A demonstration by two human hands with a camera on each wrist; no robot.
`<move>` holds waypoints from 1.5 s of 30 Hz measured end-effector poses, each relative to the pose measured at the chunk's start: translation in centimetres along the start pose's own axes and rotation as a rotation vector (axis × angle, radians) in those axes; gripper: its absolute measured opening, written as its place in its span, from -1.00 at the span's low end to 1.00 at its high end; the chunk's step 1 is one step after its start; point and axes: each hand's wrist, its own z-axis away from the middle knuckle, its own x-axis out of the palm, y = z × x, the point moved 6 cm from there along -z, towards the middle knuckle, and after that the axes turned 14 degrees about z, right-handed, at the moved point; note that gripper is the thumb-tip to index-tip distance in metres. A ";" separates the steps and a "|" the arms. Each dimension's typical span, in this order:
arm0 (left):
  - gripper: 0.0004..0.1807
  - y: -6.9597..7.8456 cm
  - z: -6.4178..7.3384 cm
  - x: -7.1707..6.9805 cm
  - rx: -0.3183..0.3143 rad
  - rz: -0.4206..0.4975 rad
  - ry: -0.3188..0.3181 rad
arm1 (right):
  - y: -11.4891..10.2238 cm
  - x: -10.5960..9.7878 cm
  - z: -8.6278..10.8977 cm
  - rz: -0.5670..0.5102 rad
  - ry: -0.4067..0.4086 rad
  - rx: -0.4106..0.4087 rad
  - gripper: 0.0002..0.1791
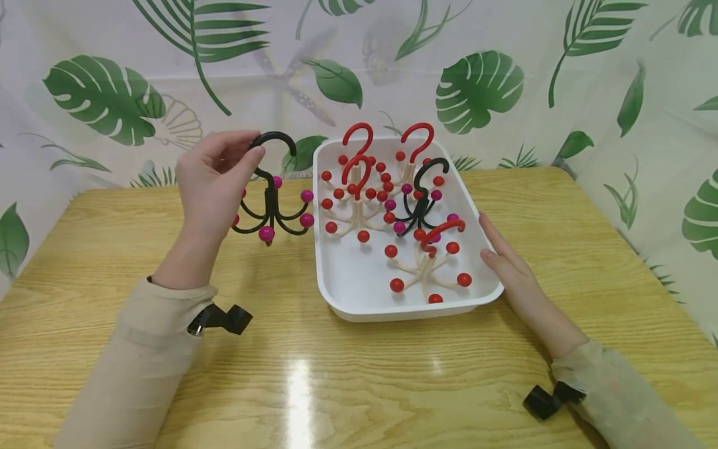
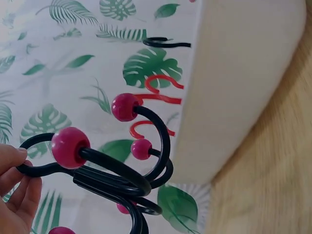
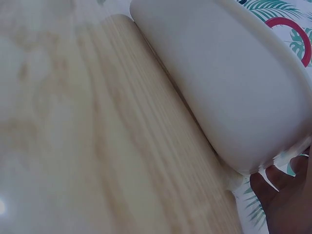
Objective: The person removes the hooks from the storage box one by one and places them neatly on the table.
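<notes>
My left hand (image 1: pixel 215 171) pinches the curved top of a black multi-arm hanger (image 1: pixel 272 202) between thumb and fingers. This hanger, tipped with pink balls, hangs upright left of the white tray (image 1: pixel 350 308), above the table; its arms fan out large in the left wrist view. At the tray's right side, my right hand (image 1: pixel 513 268) grips the wall, thumb at the rim and fingers along the outside. In the tray stand several beige hangers (image 1: pixel 426 271) with red hooks and red balls, plus another black hanger (image 1: pixel 421 209) with pink balls.
The tray rests on a glossy wooden table (image 1: pixel 252 374). Behind it hangs a white cloth (image 1: pixel 387 37) printed with green leaves. A small black device (image 1: pixel 221 318) is strapped at the left sleeve, and another black device (image 1: pixel 552 399) at the right sleeve.
</notes>
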 end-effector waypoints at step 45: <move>-0.79 -9.9 -3.0 -8.2 -0.261 0.226 0.380 | -0.1 0.0 0.1 0.000 0.004 0.008 -0.41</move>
